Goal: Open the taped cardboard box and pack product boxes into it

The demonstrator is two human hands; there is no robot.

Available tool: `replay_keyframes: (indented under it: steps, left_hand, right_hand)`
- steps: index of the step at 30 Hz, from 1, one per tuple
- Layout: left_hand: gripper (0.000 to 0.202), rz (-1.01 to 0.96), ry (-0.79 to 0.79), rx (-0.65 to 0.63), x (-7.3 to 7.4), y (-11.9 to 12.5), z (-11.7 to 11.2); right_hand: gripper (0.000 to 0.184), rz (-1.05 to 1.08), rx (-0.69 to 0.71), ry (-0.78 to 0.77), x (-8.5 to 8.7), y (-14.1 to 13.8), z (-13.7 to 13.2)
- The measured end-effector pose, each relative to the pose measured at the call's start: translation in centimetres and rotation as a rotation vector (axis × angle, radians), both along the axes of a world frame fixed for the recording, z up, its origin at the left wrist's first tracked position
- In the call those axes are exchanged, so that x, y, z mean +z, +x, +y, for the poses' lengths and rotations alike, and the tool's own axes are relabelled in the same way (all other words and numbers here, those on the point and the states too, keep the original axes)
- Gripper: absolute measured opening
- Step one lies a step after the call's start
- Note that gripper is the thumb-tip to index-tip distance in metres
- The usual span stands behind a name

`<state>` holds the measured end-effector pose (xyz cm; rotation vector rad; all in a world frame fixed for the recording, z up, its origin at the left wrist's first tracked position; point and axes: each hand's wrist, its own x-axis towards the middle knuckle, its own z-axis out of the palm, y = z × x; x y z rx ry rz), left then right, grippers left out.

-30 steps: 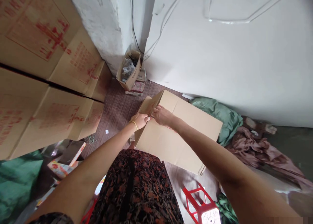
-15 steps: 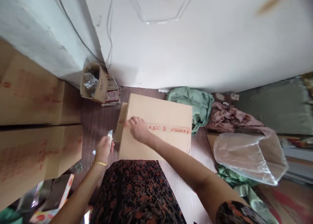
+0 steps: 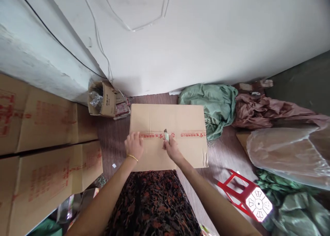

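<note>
A closed cardboard box (image 3: pixel 170 117) stands in front of me, with a strip of red-printed tape (image 3: pixel 192 133) running across its top. My left hand (image 3: pixel 134 147), a gold bracelet at its wrist, rests on the box's left edge over the end of the tape, its fingers laid on the cardboard. In my right hand (image 3: pixel 173 149) is a utility knife (image 3: pixel 166 136) with a pale handle and a dark tip pointing away from me. It is held over the tape near the middle of the box; whether the tip touches cannot be made out.
Large printed cartons (image 3: pixel 51 119) are stacked at left. A small open box (image 3: pixel 104 100) holding clear plastic stands by the wall. Green sacks (image 3: pixel 219 98), a pinkish cloth (image 3: pixel 260 107) and a clear plastic bag (image 3: pixel 281 150) lie at right. A red stool (image 3: pixel 243 194) lies tipped over.
The utility knife has passed from my left hand to my right. My right hand has shifted from the box's left edge to its middle, and my left hand has come onto that edge.
</note>
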<state>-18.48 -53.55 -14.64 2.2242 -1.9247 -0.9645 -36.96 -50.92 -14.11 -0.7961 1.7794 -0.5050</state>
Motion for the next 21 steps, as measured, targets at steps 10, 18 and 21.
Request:
replay_keyframes:
  steps: [10, 18, 21]
  left_hand:
    - [0.037, -0.265, 0.169, 0.179, -0.6, 0.9, -2.6]
    - [0.034, -0.313, 0.356, 0.113, 0.6, 1.8, -3.7]
    - [0.034, -0.279, 0.419, 0.083, 0.2, 2.9, -5.0]
  right_hand:
    - [0.026, 0.477, 0.592, 0.115, -1.7, -3.5, -7.2]
    - [0.026, 0.368, 0.604, 0.108, -2.4, -4.8, -7.6]
    - [0.025, 0.341, 0.588, 0.1, -2.2, -5.2, -7.4]
